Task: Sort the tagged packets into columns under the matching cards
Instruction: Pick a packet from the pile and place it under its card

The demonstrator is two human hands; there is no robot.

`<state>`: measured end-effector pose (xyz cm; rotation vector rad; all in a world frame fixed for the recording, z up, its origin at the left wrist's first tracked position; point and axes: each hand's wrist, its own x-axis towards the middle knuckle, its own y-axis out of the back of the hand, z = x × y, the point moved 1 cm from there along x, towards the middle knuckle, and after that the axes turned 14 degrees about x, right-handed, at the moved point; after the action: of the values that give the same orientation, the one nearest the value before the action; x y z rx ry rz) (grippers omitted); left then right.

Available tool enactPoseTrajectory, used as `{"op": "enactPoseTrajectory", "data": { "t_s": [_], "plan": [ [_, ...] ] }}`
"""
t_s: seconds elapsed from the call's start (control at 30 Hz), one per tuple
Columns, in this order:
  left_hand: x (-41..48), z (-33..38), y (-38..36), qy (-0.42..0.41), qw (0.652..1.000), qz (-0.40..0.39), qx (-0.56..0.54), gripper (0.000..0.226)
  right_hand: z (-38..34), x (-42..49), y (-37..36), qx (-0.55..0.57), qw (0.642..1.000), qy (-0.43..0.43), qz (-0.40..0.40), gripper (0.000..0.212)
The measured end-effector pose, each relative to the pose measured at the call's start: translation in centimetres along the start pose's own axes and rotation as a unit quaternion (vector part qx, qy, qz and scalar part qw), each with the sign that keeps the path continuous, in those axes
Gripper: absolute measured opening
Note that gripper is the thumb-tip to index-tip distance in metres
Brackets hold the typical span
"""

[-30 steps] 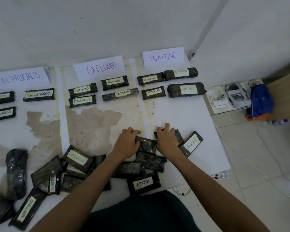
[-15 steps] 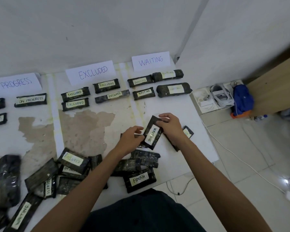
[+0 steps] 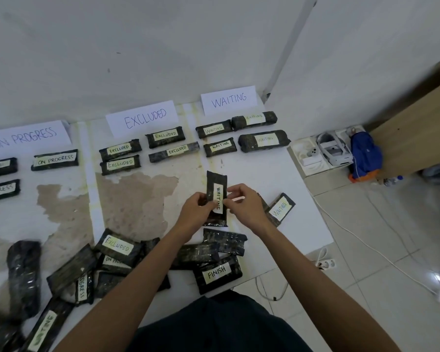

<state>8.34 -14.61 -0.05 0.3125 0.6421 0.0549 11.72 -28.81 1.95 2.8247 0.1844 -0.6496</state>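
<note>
Between both hands stands a black packet tagged WAITING (image 3: 216, 184), held upright above the sheet. My left hand (image 3: 198, 212) pinches its left edge and my right hand (image 3: 244, 207) pinches its right edge. Three cards lean on the wall: ON PROGRESS (image 3: 26, 137), EXCLUDED (image 3: 144, 117) and WAITING (image 3: 228, 99). Sorted packets lie in rows under each card. Another WAITING packet (image 3: 281, 208) lies just right of my right hand. A FINISH packet (image 3: 217, 273) and an EXCLUDED packet (image 3: 117, 246) lie in the unsorted heap near me.
The white sheet (image 3: 305, 199) ends at tiled floor on the right, where a white cable (image 3: 366, 246) and a power strip (image 3: 325, 263) lie. A tray with a headset (image 3: 332, 151) and a blue bag (image 3: 365, 156) stand beside wooden furniture (image 3: 414, 133).
Both hands went from pressing on the heap to lifting one WAITING packet. It has turned from tilted to upright between the fingers.
</note>
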Motion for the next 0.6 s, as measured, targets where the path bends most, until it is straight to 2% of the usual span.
{"op": "enactPoseTrajectory", "data": {
  "t_s": [0.07, 0.23, 0.4, 0.53, 0.6],
  "plan": [
    [-0.6, 0.4, 0.2, -0.012, 1.000, -0.011, -0.004, 0.014, 0.3, -0.5, -0.2, -0.045, 0.999, 0.031, 0.000, 0.022],
    [-1.4, 0.2, 0.5, -0.007, 0.999, -0.033, 0.011, 0.015, 0.0, -2.3, -0.3, -0.069, 0.997, -0.007, -0.035, 0.054],
    [-2.2, 0.1, -0.1, -0.014, 0.996, -0.076, 0.035, 0.012, -0.2, -3.7, -0.5, -0.096, 0.995, 0.007, -0.009, 0.041],
    [-2.1, 0.4, -0.9, -0.023, 0.993, -0.103, 0.046, 0.008, -0.1, -3.1, 0.9, -0.156, 0.987, 0.033, 0.005, 0.047],
    [-1.7, 0.8, -1.2, -0.033, 0.992, -0.105, 0.057, 0.012, -0.1, -1.9, 2.7, -0.205, 0.977, 0.053, 0.007, 0.051]
  ]
}}
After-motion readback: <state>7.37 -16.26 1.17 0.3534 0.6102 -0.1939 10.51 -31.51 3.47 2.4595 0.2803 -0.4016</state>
